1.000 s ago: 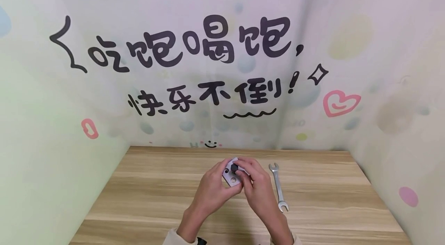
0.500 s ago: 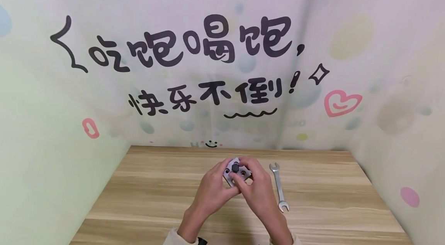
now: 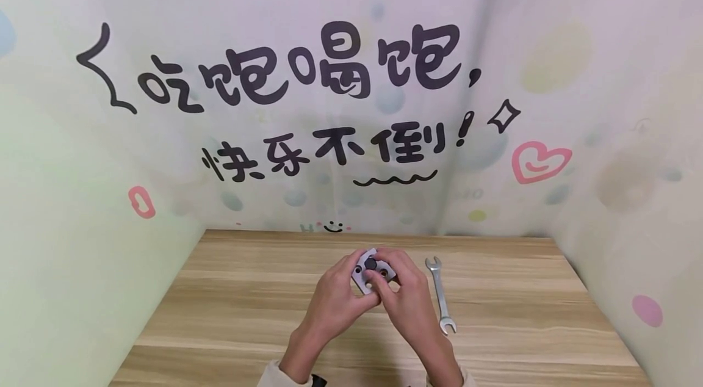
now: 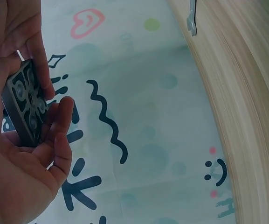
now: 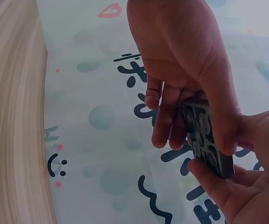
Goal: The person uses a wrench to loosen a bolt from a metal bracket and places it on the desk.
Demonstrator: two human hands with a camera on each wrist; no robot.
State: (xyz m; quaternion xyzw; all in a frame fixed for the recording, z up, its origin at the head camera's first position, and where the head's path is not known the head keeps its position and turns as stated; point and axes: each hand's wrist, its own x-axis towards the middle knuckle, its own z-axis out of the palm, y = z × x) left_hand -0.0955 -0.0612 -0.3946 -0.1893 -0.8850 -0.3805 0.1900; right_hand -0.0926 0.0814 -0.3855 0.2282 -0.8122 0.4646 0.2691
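Observation:
A grey square plate (image 3: pixel 360 278) with round holes is held up over the table between both hands. A black hex-headed bolt (image 3: pixel 370 264) stands at its middle. My left hand (image 3: pixel 336 292) grips the plate by its left and lower edges. With thumb and forefinger at the bolt's head, my right hand (image 3: pixel 409 289) pinches it. The left wrist view shows the underside of the plate (image 4: pixel 26 105), ribbed with round bosses, tilted between the hands. In the right wrist view the fingers of my right hand (image 5: pixel 181 51) reach past the edge of the plate (image 5: pixel 208 137); the bolt is hidden there.
A double open-ended wrench (image 3: pixel 439 298) lies on the wooden table (image 3: pixel 230 301) just right of my right hand. Behind the table rises a pale printed wall (image 3: pixel 351 204) with black lettering, and further pale walls flank both sides.
The right thumb has moved up and left onto the bolt's head, uncovering a hole on the plate's right side. The bolt head has turned slightly. The left hand keeps its grip.

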